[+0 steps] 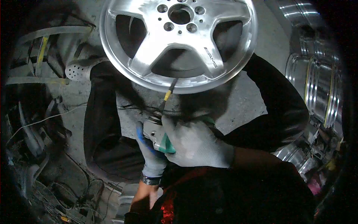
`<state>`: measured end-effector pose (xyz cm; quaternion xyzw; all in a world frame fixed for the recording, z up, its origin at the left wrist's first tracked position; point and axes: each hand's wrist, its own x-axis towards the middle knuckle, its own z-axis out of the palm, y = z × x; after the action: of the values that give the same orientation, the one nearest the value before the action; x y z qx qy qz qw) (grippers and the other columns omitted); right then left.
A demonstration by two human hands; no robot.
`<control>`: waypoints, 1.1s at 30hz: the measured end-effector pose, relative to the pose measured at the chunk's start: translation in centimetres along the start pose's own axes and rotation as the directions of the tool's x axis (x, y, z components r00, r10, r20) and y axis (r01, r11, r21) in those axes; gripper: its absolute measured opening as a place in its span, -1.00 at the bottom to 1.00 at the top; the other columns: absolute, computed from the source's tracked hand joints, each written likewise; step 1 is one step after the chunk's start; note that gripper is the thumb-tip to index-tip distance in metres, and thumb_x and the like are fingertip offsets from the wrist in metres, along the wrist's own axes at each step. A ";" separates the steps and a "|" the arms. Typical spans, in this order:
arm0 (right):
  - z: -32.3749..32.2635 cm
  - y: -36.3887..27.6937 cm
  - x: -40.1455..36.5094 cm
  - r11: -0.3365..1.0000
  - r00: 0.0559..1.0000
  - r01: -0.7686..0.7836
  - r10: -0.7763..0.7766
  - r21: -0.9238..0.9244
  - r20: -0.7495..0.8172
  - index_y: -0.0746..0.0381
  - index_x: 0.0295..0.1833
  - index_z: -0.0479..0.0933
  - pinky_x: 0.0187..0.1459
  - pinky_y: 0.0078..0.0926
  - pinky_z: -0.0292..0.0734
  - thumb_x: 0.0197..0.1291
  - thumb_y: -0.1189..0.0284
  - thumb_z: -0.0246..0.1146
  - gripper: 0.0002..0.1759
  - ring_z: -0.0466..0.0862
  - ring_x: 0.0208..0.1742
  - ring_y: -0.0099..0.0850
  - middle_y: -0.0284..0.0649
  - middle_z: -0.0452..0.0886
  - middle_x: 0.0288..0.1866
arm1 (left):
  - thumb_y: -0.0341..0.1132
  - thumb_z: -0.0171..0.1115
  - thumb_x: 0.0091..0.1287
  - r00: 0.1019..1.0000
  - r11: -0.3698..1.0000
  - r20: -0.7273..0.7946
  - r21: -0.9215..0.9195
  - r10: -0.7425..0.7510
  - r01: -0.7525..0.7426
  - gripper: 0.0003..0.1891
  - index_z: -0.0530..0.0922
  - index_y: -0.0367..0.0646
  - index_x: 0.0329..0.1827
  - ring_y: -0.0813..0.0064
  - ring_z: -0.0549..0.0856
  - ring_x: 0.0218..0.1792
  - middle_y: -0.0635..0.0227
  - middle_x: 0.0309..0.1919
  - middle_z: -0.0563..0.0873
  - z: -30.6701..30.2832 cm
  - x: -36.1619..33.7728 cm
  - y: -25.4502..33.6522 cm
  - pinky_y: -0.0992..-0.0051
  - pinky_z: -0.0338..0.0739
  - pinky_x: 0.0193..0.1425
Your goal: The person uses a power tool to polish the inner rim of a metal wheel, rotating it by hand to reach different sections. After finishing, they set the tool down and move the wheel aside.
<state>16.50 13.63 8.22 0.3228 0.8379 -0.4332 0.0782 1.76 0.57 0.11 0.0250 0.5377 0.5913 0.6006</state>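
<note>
A silver alloy wheel (pixel 179 37) with AMG lettering on one spoke faces up in front of me. My right hand (pixel 195 143), in a pale knit work glove, is wrapped over a green and metal grinder (pixel 158 138). From the left, my left hand (pixel 151 153), gloved with a blue patch and a watch at the wrist, grips the grinder's side, its fingertips partly hidden. A narrow shaft with a yellow band (pixel 168 94) sticks out of the grinder. Its dark tip overlaps the inner edge of the rim between two spokes.
Bare polished wheel barrels (pixel 317 86) stand along the right. A metal frame (pixel 56 56) is at the upper left, with dark clutter and tangled cables (pixel 74 198) lower down. A thin cord (pixel 48 118) crosses the concrete floor. My bent legs flank the wheel.
</note>
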 end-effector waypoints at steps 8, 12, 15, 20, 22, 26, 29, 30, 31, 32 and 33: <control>-0.6 1.0 -0.1 0.995 0.996 0.085 -0.083 0.046 -0.043 0.58 0.45 0.23 -0.22 -0.10 0.69 0.15 -0.01 0.42 0.03 0.77 -0.30 -0.03 0.14 0.69 -0.22 | -0.11 -0.06 0.67 0.983 0.968 -0.106 -0.220 -0.147 0.121 -0.46 0.12 -0.04 0.62 0.27 0.45 0.45 0.19 0.50 0.37 2.9 0.3 2.5 0.20 0.37 0.57; -1.7 0.9 -0.5 0.998 0.999 0.031 -0.032 0.050 0.015 0.57 0.41 0.24 -0.15 -0.06 0.70 0.10 0.05 0.42 -0.01 0.79 -0.23 -0.01 0.19 0.70 -0.19 | 0.03 -0.07 0.66 0.997 0.978 -0.080 0.206 0.001 0.015 -0.43 0.23 -0.09 0.58 0.31 0.50 0.41 0.21 0.44 0.46 3.0 -0.3 1.4 0.26 0.40 0.52; -1.6 0.6 0.7 0.997 0.999 0.035 -0.037 0.071 0.035 0.55 0.36 0.26 -0.11 -0.06 0.71 0.04 0.15 0.45 -0.07 0.79 -0.20 0.05 0.21 0.70 -0.19 | 0.10 -0.09 0.65 0.996 0.987 -0.079 0.150 -0.040 0.052 -0.40 0.27 -0.10 0.56 0.31 0.51 0.40 0.21 0.40 0.50 3.5 0.1 3.6 0.28 0.42 0.50; -0.9 1.5 -0.2 0.987 0.989 0.110 -0.098 0.113 -0.109 0.55 0.35 0.27 -0.15 -0.06 0.71 0.04 0.15 0.45 -0.08 0.78 -0.25 0.07 0.17 0.71 -0.25 | 0.09 -0.09 0.65 0.982 0.981 -0.109 -0.129 -0.156 0.141 -0.40 0.25 -0.11 0.57 0.31 0.48 0.42 0.19 0.41 0.49 4.4 0.0 3.1 0.27 0.39 0.52; -1.1 1.9 -1.2 0.997 0.995 0.059 -0.055 0.050 -0.081 0.56 0.37 0.25 -0.12 -0.08 0.71 0.04 0.15 0.45 -0.06 0.79 -0.23 0.04 0.17 0.71 -0.24 | 0.10 -0.09 0.65 0.966 0.987 -0.201 -0.041 -0.159 0.154 -0.40 0.25 -0.11 0.57 0.30 0.48 0.42 0.20 0.41 0.49 4.5 0.0 1.7 0.26 0.37 0.53; -2.1 1.5 -0.8 0.996 1.000 -0.011 0.010 0.093 0.016 0.57 0.41 0.22 -0.09 -0.08 0.71 0.03 0.16 0.45 -0.01 0.79 -0.23 0.03 0.17 0.71 -0.24 | 0.09 -0.09 0.65 0.991 0.989 -0.116 0.121 -0.067 0.081 -0.40 0.25 -0.10 0.58 0.29 0.47 0.43 0.21 0.41 0.49 3.4 -0.5 1.3 0.25 0.34 0.55; -1.8 0.9 0.9 0.993 0.996 0.044 -0.052 0.107 0.066 0.58 0.41 0.22 -0.07 -0.07 0.71 0.03 0.17 0.46 -0.01 0.79 -0.20 0.04 0.20 0.70 -0.16 | 0.11 -0.08 0.64 0.997 0.991 -0.079 0.136 0.008 0.002 -0.39 0.25 -0.07 0.58 0.27 0.47 0.44 0.23 0.42 0.49 3.6 -0.5 3.5 0.22 0.34 0.56; -1.7 0.6 1.6 0.991 0.996 0.054 -0.062 0.119 0.064 0.58 0.41 0.23 -0.05 -0.06 0.70 0.03 0.17 0.45 -0.02 0.79 -0.15 0.04 0.22 0.68 -0.08 | 0.13 -0.08 0.63 0.985 0.998 -0.161 0.003 -0.061 0.062 -0.39 0.27 -0.06 0.57 0.27 0.48 0.43 0.25 0.41 0.50 3.5 0.0 4.2 0.22 0.34 0.55; -1.5 0.4 2.1 0.989 0.996 0.063 -0.071 0.130 0.061 0.58 0.41 0.23 -0.03 -0.06 0.70 0.03 0.17 0.45 -0.03 0.78 -0.11 0.05 0.25 0.66 -0.01 | 0.15 -0.07 0.62 0.963 0.985 -0.232 -0.135 -0.138 0.109 -0.38 0.29 -0.05 0.56 0.28 0.49 0.42 0.26 0.41 0.51 3.4 0.4 4.7 0.21 0.35 0.55; -0.9 0.5 2.4 0.981 0.995 0.099 -0.097 0.166 -0.019 0.58 0.40 0.23 0.01 -0.06 0.70 0.03 0.17 0.45 -0.03 0.77 -0.04 0.05 0.31 0.60 0.12 | 0.20 -0.08 0.60 0.960 0.995 -0.264 -0.036 -0.094 0.088 -0.37 0.36 -0.05 0.52 0.30 0.51 0.40 0.28 0.39 0.53 2.8 0.5 4.5 0.22 0.35 0.53; -1.0 0.6 2.3 0.981 0.995 0.098 -0.096 0.167 -0.022 0.58 0.40 0.23 0.01 -0.06 0.70 0.03 0.17 0.45 -0.03 0.77 -0.04 0.05 0.31 0.60 0.12 | 0.20 -0.08 0.60 0.961 0.995 -0.261 -0.034 -0.094 0.089 -0.37 0.36 -0.05 0.52 0.30 0.51 0.40 0.28 0.39 0.53 2.9 0.6 4.5 0.22 0.35 0.53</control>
<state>15.26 15.76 7.47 0.2902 0.8137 -0.5030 0.0237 0.44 4.09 4.00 -0.0849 0.6065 0.5668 0.5511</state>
